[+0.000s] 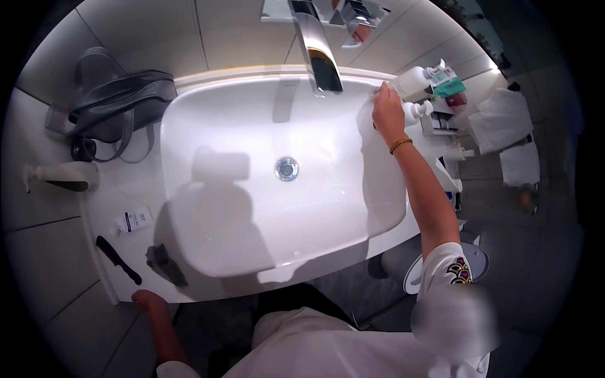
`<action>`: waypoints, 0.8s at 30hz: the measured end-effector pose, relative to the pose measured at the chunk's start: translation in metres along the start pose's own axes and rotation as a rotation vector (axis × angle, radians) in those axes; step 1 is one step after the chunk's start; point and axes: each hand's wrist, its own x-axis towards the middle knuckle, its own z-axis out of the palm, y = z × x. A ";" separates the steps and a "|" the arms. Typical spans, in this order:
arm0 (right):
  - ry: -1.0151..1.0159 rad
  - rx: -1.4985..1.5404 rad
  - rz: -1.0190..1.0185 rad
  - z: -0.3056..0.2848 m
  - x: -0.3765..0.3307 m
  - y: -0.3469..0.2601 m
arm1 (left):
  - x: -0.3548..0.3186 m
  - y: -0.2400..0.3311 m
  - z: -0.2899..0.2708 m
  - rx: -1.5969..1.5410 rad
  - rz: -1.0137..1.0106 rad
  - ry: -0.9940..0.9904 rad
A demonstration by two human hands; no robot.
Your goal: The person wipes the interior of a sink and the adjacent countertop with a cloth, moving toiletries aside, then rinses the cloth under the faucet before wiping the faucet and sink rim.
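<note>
My right hand (388, 114) reaches across to the far right corner of the white sink (328, 227). Its fingers are curled together, and what they hold is too small or hidden to make out. Right beside that hand stand a white pump bottle (411, 84) and a second, smaller white pump bottle (416, 112), partly covered by the hand. My left hand (150, 299) is low at the near left corner of the counter, its fingers too unclear to read. Closest to it lie a black comb-like tool (118, 259) and a crumpled grey cloth (165, 264).
A chrome faucet (318, 53) overhangs the sink's back, above the drain (287, 169). On the left are a dark grey bag (123, 104), a beige hair dryer (66, 176) and a white tube (135, 219). White towels (504, 120) hang at right; a toilet (413, 274) stands below.
</note>
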 end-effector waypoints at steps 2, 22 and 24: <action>0.075 0.024 -0.140 0.005 0.018 -0.008 | -0.012 -0.007 -0.001 0.930 0.328 -0.003; 0.401 0.511 -0.212 0.035 0.033 -0.234 | -0.040 -0.027 0.033 1.291 0.388 0.353; 0.402 0.666 -0.211 0.026 0.039 -0.311 | 0.028 -0.092 0.005 1.357 0.340 0.517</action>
